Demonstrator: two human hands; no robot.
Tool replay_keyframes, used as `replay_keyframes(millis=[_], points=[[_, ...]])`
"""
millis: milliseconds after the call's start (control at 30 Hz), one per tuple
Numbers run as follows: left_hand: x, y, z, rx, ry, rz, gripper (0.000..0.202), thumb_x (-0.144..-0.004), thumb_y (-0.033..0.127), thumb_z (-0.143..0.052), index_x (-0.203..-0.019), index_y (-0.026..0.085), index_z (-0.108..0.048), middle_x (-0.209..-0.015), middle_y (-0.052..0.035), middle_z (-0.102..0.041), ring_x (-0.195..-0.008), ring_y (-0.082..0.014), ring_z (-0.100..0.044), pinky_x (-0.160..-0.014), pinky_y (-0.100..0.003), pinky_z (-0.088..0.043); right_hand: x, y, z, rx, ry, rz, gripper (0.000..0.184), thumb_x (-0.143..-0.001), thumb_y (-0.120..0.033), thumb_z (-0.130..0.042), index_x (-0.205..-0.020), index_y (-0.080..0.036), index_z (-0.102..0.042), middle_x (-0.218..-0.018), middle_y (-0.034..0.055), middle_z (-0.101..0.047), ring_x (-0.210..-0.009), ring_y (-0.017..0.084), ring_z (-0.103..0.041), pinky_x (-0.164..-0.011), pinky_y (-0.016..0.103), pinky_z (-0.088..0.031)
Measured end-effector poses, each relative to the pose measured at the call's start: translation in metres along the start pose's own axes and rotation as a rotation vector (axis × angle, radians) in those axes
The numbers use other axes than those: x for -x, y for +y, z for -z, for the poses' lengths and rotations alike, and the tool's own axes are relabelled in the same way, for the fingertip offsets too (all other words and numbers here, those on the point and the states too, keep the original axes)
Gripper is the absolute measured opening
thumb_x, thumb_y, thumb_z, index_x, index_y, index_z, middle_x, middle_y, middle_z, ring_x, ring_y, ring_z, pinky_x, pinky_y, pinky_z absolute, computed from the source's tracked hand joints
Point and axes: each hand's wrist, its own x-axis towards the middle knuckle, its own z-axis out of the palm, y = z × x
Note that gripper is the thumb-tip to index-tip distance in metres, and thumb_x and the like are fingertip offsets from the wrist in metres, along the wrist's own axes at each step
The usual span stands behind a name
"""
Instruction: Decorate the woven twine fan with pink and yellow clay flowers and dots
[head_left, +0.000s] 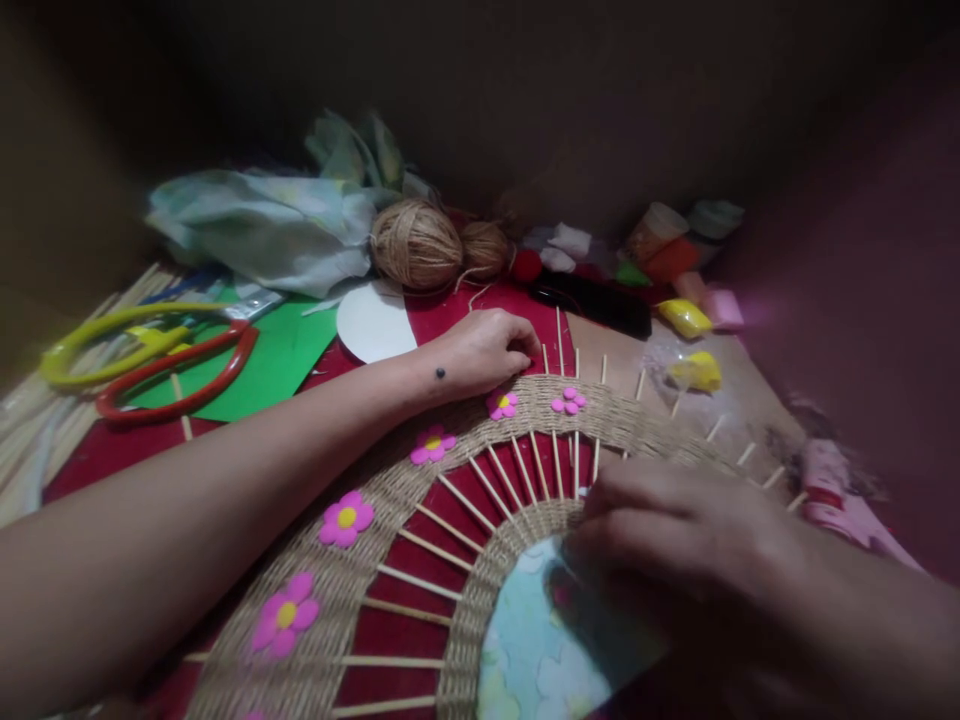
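A round woven jute mat [352, 580] with wooden stick spokes lies in front of me on a red cloth. Several pink foam flowers [346, 518] sit along its outer woven band. My left hand [489, 350] reaches across to the mat's far rim, fingers curled and pressing down near a pink flower [502, 404]. My right hand [675, 525] rests palm down on the inner woven ring, fingers bent together at the sticks. Whether it holds anything is hidden. A pale blue patterned disc [540, 650] fills the mat's centre.
Two balls of jute twine [415, 243] stand at the back beside a crumpled cloth [262, 225]. Yellow and red scissors [150, 355] lie on green paper [281, 360] at left. A white paper disc [373, 322], yellow foam pieces [684, 318] and small containers [660, 240] are at the back right.
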Motion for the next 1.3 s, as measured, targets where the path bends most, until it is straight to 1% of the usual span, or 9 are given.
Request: replay_keyframes(millis=[100,267,367,467,567,667,833,1167,1300], points=[[0.0,0.0,0.0,-0.022,0.01,-0.008,0.025,-0.078,0.015,-0.055,-0.096,0.015,-0.071,-0.095,-0.0051,-0.072,-0.085,-0.0167,-0.064,-0.076,-0.026,-0.045,-0.006,-0.015,-0.015,0.067,-0.072,-0.01,0.006,-0.077,-0.013,-0.064,-0.076,-0.019,-0.062,-0.082,0.0027,-0.061,-0.07,0.014,-0.056,-0.059,0.023,-0.047],[0.001,-0.001,-0.001,-0.033,0.009,-0.012,0.024,-0.078,0.016,-0.054,-0.095,0.015,-0.071,-0.094,-0.0049,-0.072,-0.083,-0.016,-0.064,-0.073,-0.025,-0.045,-0.008,-0.02,-0.028,0.169,0.066,0.082,0.004,-0.08,-0.015,-0.061,-0.08,-0.017,-0.064,-0.083,0.0064,-0.064,-0.075,0.017,-0.058,-0.062,0.024,-0.047],[0.001,-0.001,-0.001,-0.023,0.008,-0.005,0.023,-0.078,0.015,-0.054,-0.094,0.015,-0.071,-0.093,-0.005,-0.072,-0.081,-0.0158,-0.064,-0.072,-0.025,-0.045,-0.007,-0.009,-0.018,0.108,0.121,0.109,0.01,-0.083,-0.014,-0.057,-0.076,-0.017,-0.064,-0.08,0.0055,-0.063,-0.07,0.014,-0.058,-0.057,0.022,-0.046],[0.002,-0.001,-0.001,-0.018,0.011,-0.012,0.023,-0.078,0.015,-0.054,-0.094,0.015,-0.07,-0.092,-0.0053,-0.072,-0.08,-0.016,-0.063,-0.07,-0.025,-0.045,-0.021,0.014,0.003,0.051,0.325,0.142,0.016,-0.088,-0.016,-0.051,-0.081,-0.017,-0.066,-0.078,0.0041,-0.065,-0.068,0.012,-0.059,-0.059,0.022,-0.047],[0.001,-0.001,-0.002,-0.018,0.014,-0.019,0.024,-0.077,0.014,-0.053,-0.093,0.014,-0.07,-0.091,-0.0055,-0.072,-0.081,-0.0164,-0.063,-0.069,-0.025,-0.044,-0.043,0.04,0.02,0.186,0.517,0.074,0.008,-0.08,-0.012,-0.063,-0.076,-0.018,-0.067,-0.071,0.0014,-0.067,-0.059,0.01,-0.059,-0.054,0.02,-0.045],[0.001,-0.001,-0.002,-0.02,0.012,-0.027,0.024,-0.078,0.014,-0.053,-0.094,0.014,-0.07,-0.092,-0.0056,-0.072,-0.082,-0.0166,-0.063,-0.07,-0.025,-0.044,-0.059,0.061,0.021,0.184,0.499,0.017,0.009,-0.078,-0.012,-0.065,-0.074,-0.019,-0.069,-0.072,0.0014,-0.066,-0.059,0.011,-0.059,-0.053,0.02,-0.045],[0.001,-0.001,-0.002,-0.03,0.01,-0.036,0.024,-0.078,0.013,-0.053,-0.094,0.014,-0.07,-0.09,-0.0052,-0.072,-0.08,-0.0159,-0.063,-0.069,-0.025,-0.044,-0.066,0.078,0.006,0.191,0.452,0.013,0.011,-0.08,-0.012,-0.064,-0.077,-0.018,-0.072,-0.072,0.0025,-0.062,-0.065,0.013,-0.058,-0.058,0.023,-0.045],[0.0,0.0,-0.003,-0.067,0.029,-0.021,0.024,-0.078,0.014,-0.054,-0.094,0.016,-0.071,-0.091,-0.0035,-0.072,-0.082,-0.0156,-0.063,-0.07,-0.024,-0.044,-0.065,0.084,-0.001,0.331,0.449,0.079,0.015,-0.084,-0.018,-0.058,-0.08,-0.017,-0.072,-0.073,0.0039,-0.056,-0.063,0.013,-0.052,-0.056,0.025,-0.041],[0.0,0.0,-0.002,-0.058,0.019,-0.023,0.024,-0.078,0.014,-0.053,-0.095,0.016,-0.071,-0.091,-0.0041,-0.072,-0.082,-0.0157,-0.063,-0.071,-0.024,-0.044,-0.06,0.08,-0.001,0.378,0.395,0.119,0.022,-0.085,-0.014,-0.051,-0.091,-0.017,-0.072,-0.08,0.0071,-0.057,-0.069,0.016,-0.053,-0.059,0.027,-0.042]])
